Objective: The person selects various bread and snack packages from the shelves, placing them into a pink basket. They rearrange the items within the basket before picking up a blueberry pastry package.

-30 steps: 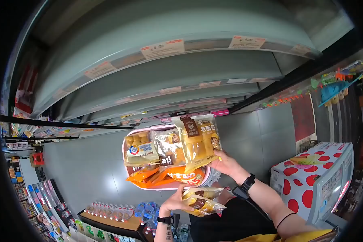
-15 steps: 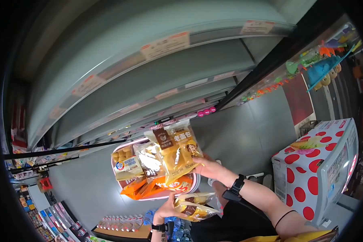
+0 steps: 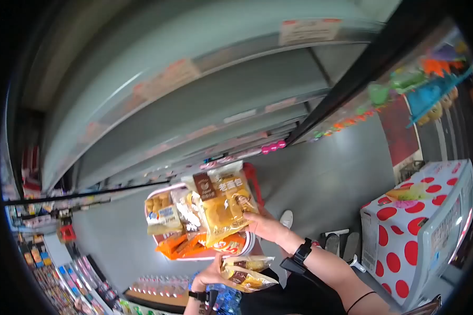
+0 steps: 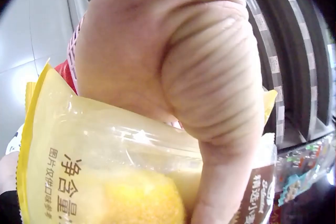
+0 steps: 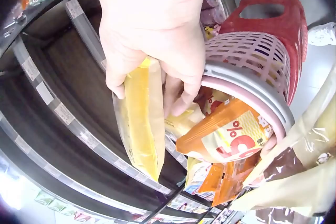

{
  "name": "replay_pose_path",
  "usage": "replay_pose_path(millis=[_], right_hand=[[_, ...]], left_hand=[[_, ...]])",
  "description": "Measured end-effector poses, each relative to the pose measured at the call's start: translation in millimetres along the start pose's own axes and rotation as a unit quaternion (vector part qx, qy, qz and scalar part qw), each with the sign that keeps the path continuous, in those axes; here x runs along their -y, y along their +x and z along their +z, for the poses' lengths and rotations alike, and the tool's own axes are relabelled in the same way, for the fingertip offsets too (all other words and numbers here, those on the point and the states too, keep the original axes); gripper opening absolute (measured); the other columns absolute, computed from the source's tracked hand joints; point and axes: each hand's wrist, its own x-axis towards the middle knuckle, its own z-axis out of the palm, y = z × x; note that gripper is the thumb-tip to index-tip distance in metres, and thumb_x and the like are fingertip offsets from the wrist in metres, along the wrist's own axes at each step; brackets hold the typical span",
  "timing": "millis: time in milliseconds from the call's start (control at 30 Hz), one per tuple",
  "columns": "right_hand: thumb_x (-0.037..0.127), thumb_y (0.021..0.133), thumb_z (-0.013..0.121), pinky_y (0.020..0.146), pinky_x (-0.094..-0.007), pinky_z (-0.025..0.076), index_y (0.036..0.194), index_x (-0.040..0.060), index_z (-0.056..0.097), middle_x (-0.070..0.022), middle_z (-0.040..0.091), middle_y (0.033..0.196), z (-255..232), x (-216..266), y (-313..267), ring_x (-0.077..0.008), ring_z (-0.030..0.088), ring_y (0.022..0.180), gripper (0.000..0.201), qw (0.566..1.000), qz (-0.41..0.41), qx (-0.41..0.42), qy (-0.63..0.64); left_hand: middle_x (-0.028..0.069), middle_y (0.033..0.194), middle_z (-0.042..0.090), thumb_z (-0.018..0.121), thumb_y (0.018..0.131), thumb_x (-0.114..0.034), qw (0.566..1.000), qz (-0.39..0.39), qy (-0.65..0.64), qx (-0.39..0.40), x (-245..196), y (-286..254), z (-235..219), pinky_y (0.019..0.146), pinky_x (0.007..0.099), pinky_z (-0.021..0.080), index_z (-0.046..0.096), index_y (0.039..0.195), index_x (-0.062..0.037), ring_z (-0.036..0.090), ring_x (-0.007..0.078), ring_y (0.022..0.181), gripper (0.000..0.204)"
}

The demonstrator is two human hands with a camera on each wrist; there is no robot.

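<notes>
In the head view my right hand (image 3: 268, 227) grips a clear bag of bread (image 3: 223, 202) by its lower right corner, over a pink basket (image 3: 252, 247). The right wrist view shows this bag (image 5: 143, 124) edge-on, pinched between thumb and fingers. Nearer my body, my left hand (image 3: 210, 274) holds packaged bread (image 3: 249, 275) with yellow edges. Up close in the left wrist view, the thumb lies across the bread's wrapper (image 4: 105, 129). Inside the basket are orange bags (image 3: 181, 245), a bag of small round buns (image 3: 163, 215) and another white-printed pack (image 3: 189, 210).
Grey shelves (image 3: 205, 94) with price tags rise in front. A red plastic piece with a handle hole (image 5: 299, 29) stands behind the basket. At right is a red-dotted freezer (image 3: 394, 231); bottled drinks (image 3: 157, 286) stand low at left. A white shoe (image 3: 286, 219) is on the floor.
The view has swung, so basket and hands sit further left and lower in it. Both hands keep hold of their bread. The red piece and the shoe have come into clearer sight.
</notes>
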Motion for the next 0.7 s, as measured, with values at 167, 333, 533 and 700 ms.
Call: replay_pose_path(millis=[167, 333, 533, 700], right_hand=[[0.011, 0.098, 0.064, 0.105, -0.0515, 0.051, 0.15, 0.0099, 0.038, -0.0101, 0.054, 0.143, 9, 4, 1, -0.027, 0.056, 0.13, 0.058, 1.0, -0.004, 0.001, -0.009], [0.008, 0.099, 0.062, 0.107, -0.0516, 0.049, 0.149, 0.0118, 0.042, -0.0076, 0.055, 0.143, -1, 0, 1, -0.0259, 0.055, 0.131, 0.054, 1.0, 0.001, -0.004, 0.007], [0.004, 0.097, 0.062, 0.109, -0.0519, 0.046, 0.149, 0.0138, 0.042, -0.0051, 0.056, 0.142, -5, -2, 1, -0.0245, 0.054, 0.132, 0.056, 1.0, 0.003, -0.015, 0.011], [0.002, 0.096, 0.062, 0.111, -0.0504, 0.043, 0.151, 0.0143, 0.04, -0.0046, 0.054, 0.145, -10, -5, 0, -0.0242, 0.052, 0.135, 0.061, 1.0, -0.004, -0.017, 0.019]], left_hand=[[0.0097, 0.14, 0.049, 0.1, 0.052, -0.003, 1.0, 0.014, 0.004, -0.01, 6, 1, -4, 0.113, 0.0367, 0.039, 0.024, 0.15, -0.0081, 0.046, 0.0199, 0.132, 0.124], [0.0125, 0.151, 0.042, 0.1, 0.055, -0.004, 1.0, 0.015, -0.008, 0.017, 12, 3, -9, 0.114, 0.0387, 0.039, 0.012, 0.156, -0.0067, 0.043, 0.0201, 0.137, 0.134], [0.0141, 0.145, 0.047, 0.101, 0.056, -0.021, 0.999, -0.036, -0.002, 0.009, 24, 1, -13, 0.113, 0.0355, 0.039, 0.023, 0.153, -0.0008, 0.047, 0.0205, 0.133, 0.126], [0.0157, 0.142, 0.052, 0.099, 0.057, -0.023, 0.999, -0.022, 0.049, 0.004, 20, 2, -15, 0.11, 0.0355, 0.042, 0.026, 0.152, 0.0012, 0.052, 0.0218, 0.131, 0.122]])
